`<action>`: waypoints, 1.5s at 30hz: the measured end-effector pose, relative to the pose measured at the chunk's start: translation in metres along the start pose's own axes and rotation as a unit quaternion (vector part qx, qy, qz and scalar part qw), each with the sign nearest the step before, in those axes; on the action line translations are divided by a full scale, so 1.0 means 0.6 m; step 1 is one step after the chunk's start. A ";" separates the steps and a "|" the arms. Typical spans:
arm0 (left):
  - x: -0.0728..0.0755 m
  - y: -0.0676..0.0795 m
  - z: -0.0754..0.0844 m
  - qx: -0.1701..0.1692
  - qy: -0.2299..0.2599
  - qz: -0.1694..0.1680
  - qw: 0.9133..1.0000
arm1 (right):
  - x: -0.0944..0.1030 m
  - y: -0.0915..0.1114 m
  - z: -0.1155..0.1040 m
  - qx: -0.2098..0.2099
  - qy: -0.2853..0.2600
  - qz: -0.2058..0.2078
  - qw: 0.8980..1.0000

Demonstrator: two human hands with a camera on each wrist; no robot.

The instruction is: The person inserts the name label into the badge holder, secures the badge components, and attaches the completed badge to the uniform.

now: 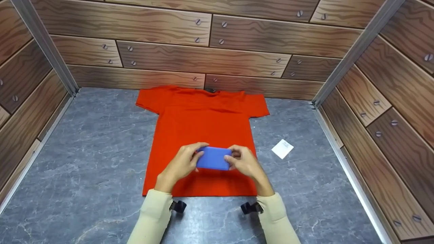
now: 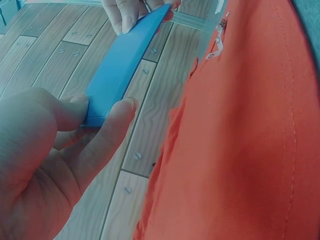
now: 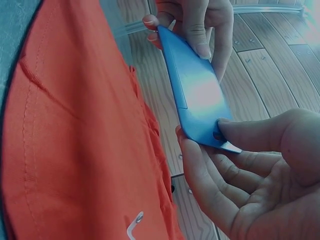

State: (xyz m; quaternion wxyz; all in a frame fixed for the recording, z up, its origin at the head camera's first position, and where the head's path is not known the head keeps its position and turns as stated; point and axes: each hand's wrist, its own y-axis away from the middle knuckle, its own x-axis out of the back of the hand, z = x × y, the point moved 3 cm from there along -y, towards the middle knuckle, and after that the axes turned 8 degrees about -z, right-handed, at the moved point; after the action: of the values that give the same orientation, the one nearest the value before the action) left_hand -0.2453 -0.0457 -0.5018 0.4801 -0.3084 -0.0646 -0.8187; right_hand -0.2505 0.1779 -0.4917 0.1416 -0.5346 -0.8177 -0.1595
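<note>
A flat blue rectangular plastic case (image 1: 213, 158) with rounded corners is held level over the lower half of a spread red T-shirt (image 1: 203, 125). My left hand (image 1: 181, 164) pinches its left end between thumb and fingers. At the opposite end, my right hand (image 1: 248, 165) grips it the same way. A seam line runs along the case's edge in the right wrist view, with a dark notch beside the right thumb. The T-shirt lies flat, collar toward the back wall and sleeves out to both sides.
A small white square paper (image 1: 282, 149) with faint print lies right of the T-shirt on the grey marbled surface (image 1: 101, 142). Wood-patterned panels (image 1: 162, 57) wall the back and both sides, with metal strips (image 1: 356, 51) at the corners. A small dark thing (image 1: 210, 90) sits at the collar.
</note>
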 end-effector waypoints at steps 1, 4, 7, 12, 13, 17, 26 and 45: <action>0.000 0.000 0.000 0.000 -0.001 0.000 1.000 | 0.000 0.000 0.000 0.001 0.001 0.000 1.000; 0.000 -0.002 0.001 0.000 -0.003 0.000 1.000 | 0.001 0.000 -0.001 0.000 0.003 0.001 1.000; 0.000 -0.002 0.001 0.000 -0.003 0.000 1.000 | 0.002 0.000 -0.001 0.000 0.005 0.002 1.000; -0.001 -0.002 0.001 0.001 -0.003 -0.001 1.000 | 0.001 0.000 0.001 0.003 0.004 0.002 1.000; -0.001 -0.001 0.001 0.003 -0.004 -0.001 1.000 | 0.001 0.000 0.001 0.004 0.004 0.002 1.000; -0.002 0.000 -0.002 0.009 -0.003 -0.002 1.000 | 0.000 0.000 0.001 0.006 0.002 -0.001 1.000; -0.002 0.001 -0.003 0.012 -0.002 -0.004 1.000 | 0.000 -0.001 0.002 0.002 0.009 0.002 1.000; -0.007 0.001 -0.005 0.031 0.019 -0.016 0.999 | 0.000 -0.001 0.006 -0.007 0.008 0.005 1.000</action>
State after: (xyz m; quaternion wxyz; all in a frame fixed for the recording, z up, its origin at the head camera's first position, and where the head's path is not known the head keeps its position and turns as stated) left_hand -0.2445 -0.0442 -0.5065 0.4769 -0.2772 -0.0856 -0.8297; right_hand -0.2514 0.1790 -0.4949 0.1450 -0.5386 -0.8127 -0.1687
